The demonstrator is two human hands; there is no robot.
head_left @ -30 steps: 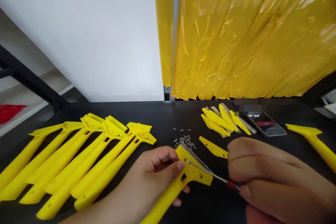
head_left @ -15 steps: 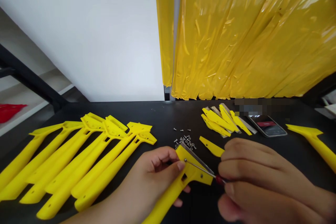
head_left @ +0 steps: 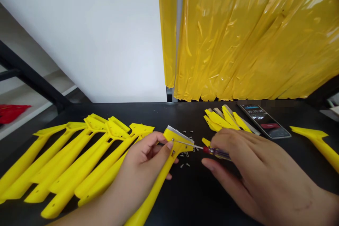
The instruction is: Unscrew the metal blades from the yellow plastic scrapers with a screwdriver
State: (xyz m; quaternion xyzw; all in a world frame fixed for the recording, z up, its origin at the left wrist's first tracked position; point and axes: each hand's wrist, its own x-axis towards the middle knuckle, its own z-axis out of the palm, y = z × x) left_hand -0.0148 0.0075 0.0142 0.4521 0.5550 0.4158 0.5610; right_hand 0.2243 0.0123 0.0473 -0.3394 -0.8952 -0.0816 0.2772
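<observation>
My left hand (head_left: 150, 162) grips a yellow plastic scraper (head_left: 156, 183) just below its head, thumb on the face near a screw. A metal blade (head_left: 176, 131) shows along the head's top edge. My right hand (head_left: 254, 173) holds a small screwdriver (head_left: 218, 153) by its red and clear handle, the thumb lifted away from it. The screwdriver's thin shaft lies across the scraper head, its tip at the screw by my left thumb. Loose screws (head_left: 185, 165) lie behind and beside the head. A yellow cover piece (head_left: 206, 142) is partly hidden behind my right hand.
Several yellow scraper handles (head_left: 79, 162) lie in a row on the black table (head_left: 185, 197) at the left. A pile of yellow covers and blades (head_left: 225, 118) sits at the back, beside a phone (head_left: 265, 122). Another yellow handle (head_left: 315, 141) lies far right.
The scraper head has moved up and left and turned, with my left hand and the screwdriver. My right hand has opened its grip somewhat, thumb now away from the screwdriver's handle.
</observation>
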